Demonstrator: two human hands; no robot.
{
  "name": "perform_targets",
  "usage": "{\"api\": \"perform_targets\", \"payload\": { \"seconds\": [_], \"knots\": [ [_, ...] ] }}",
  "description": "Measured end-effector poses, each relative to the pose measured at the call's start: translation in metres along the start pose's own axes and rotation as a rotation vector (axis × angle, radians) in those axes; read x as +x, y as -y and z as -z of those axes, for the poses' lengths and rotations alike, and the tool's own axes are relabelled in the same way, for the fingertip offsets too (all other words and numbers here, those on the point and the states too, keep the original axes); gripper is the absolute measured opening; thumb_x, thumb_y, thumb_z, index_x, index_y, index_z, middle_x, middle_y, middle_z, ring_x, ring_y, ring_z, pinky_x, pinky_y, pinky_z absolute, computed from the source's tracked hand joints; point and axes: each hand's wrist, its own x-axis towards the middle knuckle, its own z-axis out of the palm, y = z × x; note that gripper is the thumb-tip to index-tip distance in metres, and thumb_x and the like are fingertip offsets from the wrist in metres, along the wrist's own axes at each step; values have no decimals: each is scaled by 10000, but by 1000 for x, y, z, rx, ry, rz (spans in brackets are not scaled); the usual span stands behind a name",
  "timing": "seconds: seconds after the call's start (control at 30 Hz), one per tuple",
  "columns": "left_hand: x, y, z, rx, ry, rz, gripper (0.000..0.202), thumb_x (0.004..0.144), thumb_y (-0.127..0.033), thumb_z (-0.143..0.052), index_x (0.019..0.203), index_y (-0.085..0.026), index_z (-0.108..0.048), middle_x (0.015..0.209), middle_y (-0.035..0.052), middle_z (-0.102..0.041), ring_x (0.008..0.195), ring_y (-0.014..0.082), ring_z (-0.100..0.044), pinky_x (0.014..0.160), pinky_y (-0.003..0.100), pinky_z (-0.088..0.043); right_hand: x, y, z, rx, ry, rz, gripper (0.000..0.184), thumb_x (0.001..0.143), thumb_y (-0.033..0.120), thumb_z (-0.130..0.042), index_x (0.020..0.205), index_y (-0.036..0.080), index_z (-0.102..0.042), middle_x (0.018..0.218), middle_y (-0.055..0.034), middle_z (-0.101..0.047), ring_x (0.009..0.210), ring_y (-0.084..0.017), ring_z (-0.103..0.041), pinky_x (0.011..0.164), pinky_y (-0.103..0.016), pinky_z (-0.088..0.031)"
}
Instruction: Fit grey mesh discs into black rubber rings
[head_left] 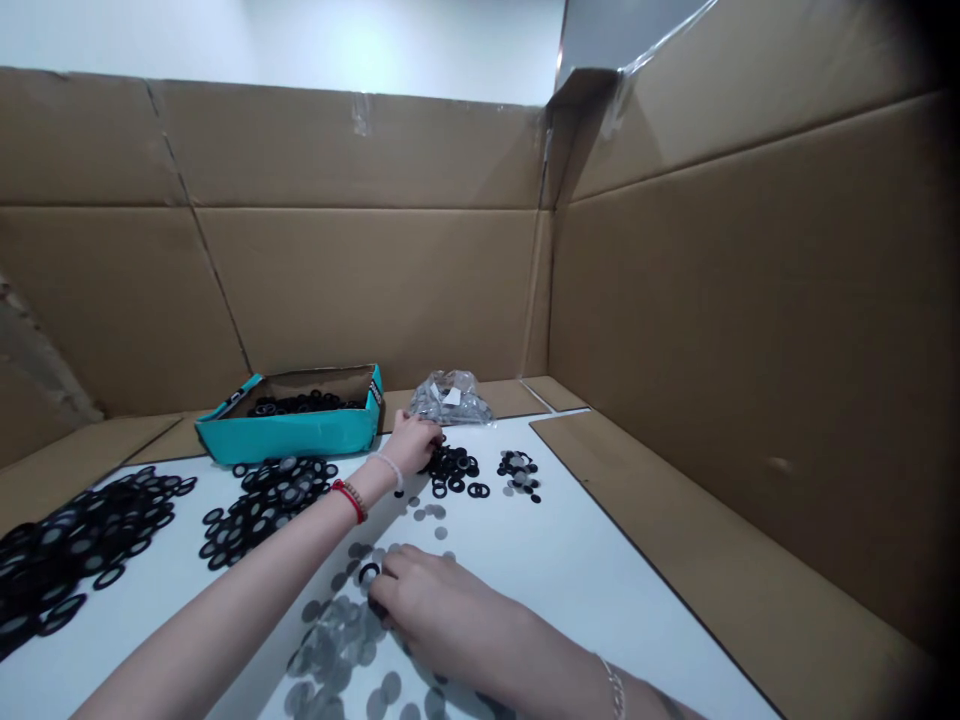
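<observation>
My left hand reaches far forward to a small pile of black rings. Its fingers are curled together at the pile's left edge, and what they hold, if anything, is hidden. Nearer to me, my right hand is closed low over the white table, with a black ring at its fingertips and something dark under the fingers. Beside and below it, thin grey translucent discs lie scattered and heaped. Farther right sits a little group of small black pieces and grey discs.
Two larger heaps of black rings lie left, one at the table's edge and one nearer the middle. Behind them stands a teal box with black rings inside. A clear plastic bag rests at the back. Cardboard walls surround the table.
</observation>
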Motion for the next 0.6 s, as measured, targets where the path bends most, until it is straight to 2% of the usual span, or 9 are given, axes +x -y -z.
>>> {"api": "perform_targets", "payload": {
  "seconds": [0.13, 0.23, 0.3, 0.37, 0.47, 0.57, 0.6],
  "knots": [
    [-3, 3, 1, -166, -67, 69, 200, 722, -90, -501, 832, -162, -653, 891, 107, -672, 974, 293, -506, 916, 466, -211, 2, -1, 1, 56, 2, -33, 84, 815, 161, -529, 893, 143, -556, 891, -75, -607, 815, -204, -536, 647, -253, -414],
    [-4, 2, 2, -344, -136, 142, 207, 743, -116, -489, 889, -153, -632, 948, 115, -646, 988, 279, -507, 929, 442, -254, 4, -4, 5, 115, -5, -56, 91, 824, 210, -555, 866, 136, -585, 868, -72, -627, 821, -208, -558, 690, -258, -424],
    [-7, 0, 4, -492, -167, 204, 218, 760, -144, -470, 920, -149, -619, 971, 111, -630, 978, 257, -521, 907, 405, -320, 4, -8, 7, 237, -2, -63, 95, 826, 230, -568, 848, 146, -608, 851, -56, -640, 818, -194, -575, 700, -244, -430],
    [-16, -5, 10, -657, -158, 276, 223, 775, -187, -456, 927, -134, -611, 894, 100, -636, 882, 228, -568, 823, 370, -406, 4, -13, 8, 440, 17, -83, 96, 827, 243, -573, 856, 168, -626, 837, -32, -652, 783, -164, -592, 672, -213, -437],
    [-50, -13, 23, -888, -96, 373, 246, 776, -261, -481, 924, -106, -603, 746, 70, -633, 695, 174, -606, 686, 319, -474, 6, -21, 5, 747, 33, -176, 110, 814, 248, -578, 870, 179, -642, 771, -12, -655, 687, -132, -598, 598, -185, -438],
    [-100, -21, 36, -1059, -68, 462, 224, 749, -280, -540, 881, -110, -603, 755, 67, -640, 688, 156, -617, 703, 304, -488, 12, -25, 3, 955, -65, -306, 100, 778, 230, -594, 830, 160, -642, 699, -6, -634, 655, -132, -591, 597, -202, -442],
    [-116, -23, 40, -1183, -72, 537, 201, 729, -265, -575, 859, -115, -606, 754, 63, -641, 702, 158, -619, 723, 303, -485, 15, -26, 2, 1018, -117, -353, 92, 767, 224, -594, 806, 151, -636, 677, -4, -623, 635, -128, -585, 597, -209, -442]
  ]
}}
